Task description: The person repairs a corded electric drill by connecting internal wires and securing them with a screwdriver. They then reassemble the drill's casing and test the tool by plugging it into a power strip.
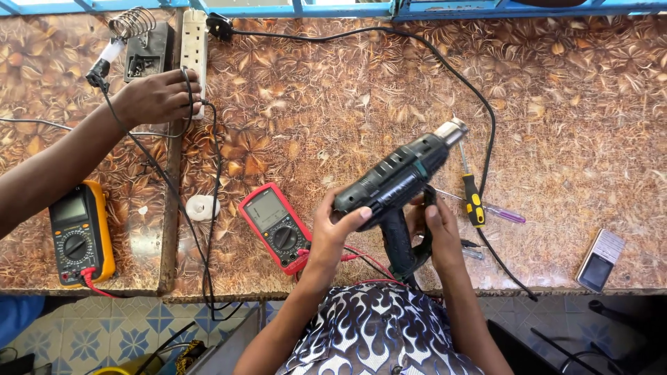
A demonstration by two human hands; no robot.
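I hold a black heat gun (397,179) with a metal nozzle above the brown patterned table (333,104), its nozzle pointing up and to the right. My left hand (332,223) grips the rear of its body. My right hand (439,229) wraps the handle side near the trigger. Its black cord (479,104) runs up across the table to a plug at the white power strip (194,48). A red multimeter (276,226) lies just left of my left hand, with red leads trailing under the gun.
Another person's hand (156,97) rests on cables by the power strip at upper left. A soldering iron stand (142,42) sits behind it. A yellow multimeter (80,232), a yellow-handled screwdriver (472,194), a purple-handled one (504,214), a small white disc (201,207) and a phone (601,260) lie around.
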